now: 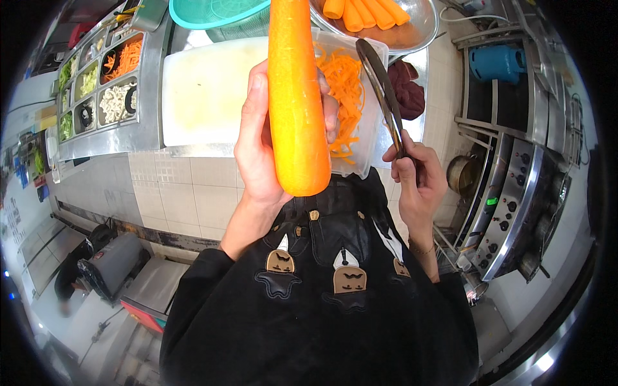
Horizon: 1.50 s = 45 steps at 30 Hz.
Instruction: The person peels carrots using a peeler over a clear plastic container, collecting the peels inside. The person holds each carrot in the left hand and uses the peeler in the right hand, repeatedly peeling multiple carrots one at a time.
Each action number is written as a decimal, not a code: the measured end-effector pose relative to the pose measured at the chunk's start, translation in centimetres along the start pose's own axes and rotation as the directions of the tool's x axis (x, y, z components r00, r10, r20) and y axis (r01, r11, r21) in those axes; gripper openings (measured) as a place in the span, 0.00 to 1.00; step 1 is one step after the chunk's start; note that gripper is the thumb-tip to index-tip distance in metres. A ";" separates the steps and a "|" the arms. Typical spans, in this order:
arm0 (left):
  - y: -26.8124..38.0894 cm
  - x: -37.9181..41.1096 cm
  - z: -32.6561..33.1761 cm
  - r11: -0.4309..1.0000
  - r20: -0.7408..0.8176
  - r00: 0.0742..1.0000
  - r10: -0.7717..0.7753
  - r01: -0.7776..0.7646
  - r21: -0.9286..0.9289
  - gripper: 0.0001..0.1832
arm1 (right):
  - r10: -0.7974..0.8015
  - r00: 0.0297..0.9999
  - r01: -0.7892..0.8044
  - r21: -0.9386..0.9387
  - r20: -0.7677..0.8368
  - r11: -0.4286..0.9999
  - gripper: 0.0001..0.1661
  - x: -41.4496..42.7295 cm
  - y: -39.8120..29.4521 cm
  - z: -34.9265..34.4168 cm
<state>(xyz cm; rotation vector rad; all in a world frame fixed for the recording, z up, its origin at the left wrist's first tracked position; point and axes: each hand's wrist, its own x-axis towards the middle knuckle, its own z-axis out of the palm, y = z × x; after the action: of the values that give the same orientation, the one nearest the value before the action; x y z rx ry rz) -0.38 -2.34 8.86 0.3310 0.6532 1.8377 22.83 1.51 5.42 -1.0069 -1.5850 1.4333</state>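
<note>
My left hand (258,130) is wrapped around a thick orange carrot (299,106), whose far end runs past the top of the picture. To its right, my right hand (419,169) grips the lower end of a long, dark vegetable peeler (381,87); the tool is apart from the carrot. Below the carrot, a translucent plastic tub (375,130) holds thin orange carrot strips (345,96), partly hidden by my left hand. A white cutting board (212,91) lies left of the tub.
Several carrots (372,14) lie in a steel bowl (427,34) at the far side, beside a turquoise basket (217,21). A maroon cloth (408,89) rests right of the tub. Chopped vegetables fill a steel counter (152,106) on the left; a stove (512,207) stands right.
</note>
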 end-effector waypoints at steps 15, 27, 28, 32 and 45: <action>-0.4 0.6 -1.6 0.960 -0.116 0.971 -0.209 0.181 -0.212 0.24 | -0.374 0.876 0.479 -0.466 0.304 0.744 0.29 1.0 -4.2 -0.3; -0.5 1.0 -2.1 0.923 0.109 0.949 -0.296 0.314 -0.223 0.30 | -0.443 0.805 0.592 -0.480 0.395 0.647 0.27 1.5 -4.6 0.4; -0.5 0.9 -1.8 0.919 0.075 0.944 -0.322 0.331 -0.212 0.30 | -0.442 0.807 0.589 -0.471 0.392 0.657 0.26 1.6 -4.5 0.5; -1.1 0.4 -1.4 0.940 0.002 0.947 -0.322 0.320 -0.118 0.30 | -0.429 0.828 0.555 -0.429 0.360 0.713 0.23 1.8 -3.5 0.9; -1.4 -0.2 -2.8 0.977 -0.030 0.977 -0.210 0.208 -0.042 0.23 | -0.457 0.849 0.529 -0.405 0.265 0.746 0.14 3.0 -3.0 2.8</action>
<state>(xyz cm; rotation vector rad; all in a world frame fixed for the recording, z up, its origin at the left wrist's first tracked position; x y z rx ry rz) -0.70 -2.93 5.80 0.1971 0.6501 1.6556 18.88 2.94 8.29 -0.6481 -2.1754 0.7824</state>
